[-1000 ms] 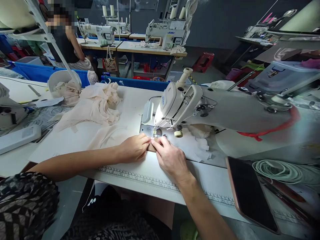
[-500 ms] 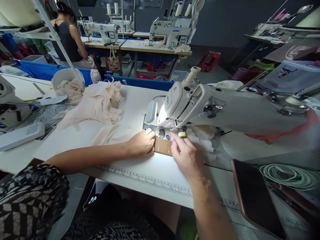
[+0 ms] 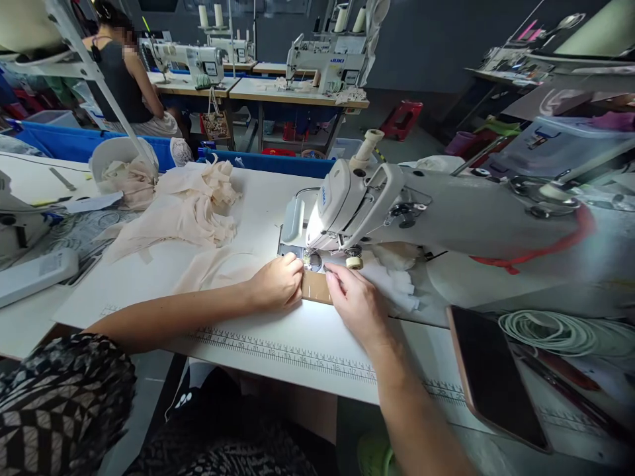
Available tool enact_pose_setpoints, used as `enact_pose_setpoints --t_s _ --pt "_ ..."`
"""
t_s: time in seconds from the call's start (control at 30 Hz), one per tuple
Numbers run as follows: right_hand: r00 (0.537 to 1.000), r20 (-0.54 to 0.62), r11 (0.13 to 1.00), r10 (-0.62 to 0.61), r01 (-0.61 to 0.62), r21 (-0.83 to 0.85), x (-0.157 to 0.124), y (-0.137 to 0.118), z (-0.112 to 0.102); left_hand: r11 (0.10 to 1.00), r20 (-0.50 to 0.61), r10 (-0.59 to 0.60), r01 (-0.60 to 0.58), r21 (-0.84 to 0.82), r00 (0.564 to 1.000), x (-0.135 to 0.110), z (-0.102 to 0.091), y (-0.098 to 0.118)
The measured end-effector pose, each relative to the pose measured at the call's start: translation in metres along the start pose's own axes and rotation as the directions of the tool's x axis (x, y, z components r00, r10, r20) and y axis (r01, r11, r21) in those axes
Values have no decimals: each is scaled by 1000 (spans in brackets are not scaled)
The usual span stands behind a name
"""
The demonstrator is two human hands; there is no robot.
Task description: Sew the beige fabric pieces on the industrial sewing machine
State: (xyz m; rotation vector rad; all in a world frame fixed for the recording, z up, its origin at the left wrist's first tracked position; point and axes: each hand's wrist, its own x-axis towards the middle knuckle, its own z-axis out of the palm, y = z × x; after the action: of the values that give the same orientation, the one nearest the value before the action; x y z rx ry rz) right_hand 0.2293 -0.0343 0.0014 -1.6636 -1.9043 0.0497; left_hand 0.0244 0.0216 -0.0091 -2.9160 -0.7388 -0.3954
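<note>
Brown panel (image 3: 316,288): lay between both hands, just before the needle area.
Right hand (image 3: 361,305): bunched thumb and fingertips by panel's right end; could not tell whether clamped on anything.
Left hand (image 3: 276,283): curled at left end, hid its grip; could not tell.
Sewing machine (image 3: 342,205): showed no visible seam; seemed mid-handling, unfinished.
Pale cloth (image 3: 181,221): lay loose on desk (image 3: 265,205); could not sort done from left.

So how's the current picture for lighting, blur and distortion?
Head view: brightest at the machine's left end, near the left hand and right hand, with the back wall dim; head view: the red strip blurs toward its right end; head view: wide-angle stretch near the edges, the upper-right cone looking slanted.
</note>
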Motion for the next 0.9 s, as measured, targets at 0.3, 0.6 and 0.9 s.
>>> enact_pose_setpoints --t_s 0.3,0.6,0.9 --pt "985 56 967 164 -172 189 30 1 -9 1000 -5 1 -1 2 1000 1 -3 0" --pt "985 1 971 173 -170 169 16 3 -3 999 -35 -3 2 -34 999 2 -2 -3" --pt "976 -53 975 209 -204 94 17 8 -2 999 -20 -30 30 -19 999 5 -2 -6"
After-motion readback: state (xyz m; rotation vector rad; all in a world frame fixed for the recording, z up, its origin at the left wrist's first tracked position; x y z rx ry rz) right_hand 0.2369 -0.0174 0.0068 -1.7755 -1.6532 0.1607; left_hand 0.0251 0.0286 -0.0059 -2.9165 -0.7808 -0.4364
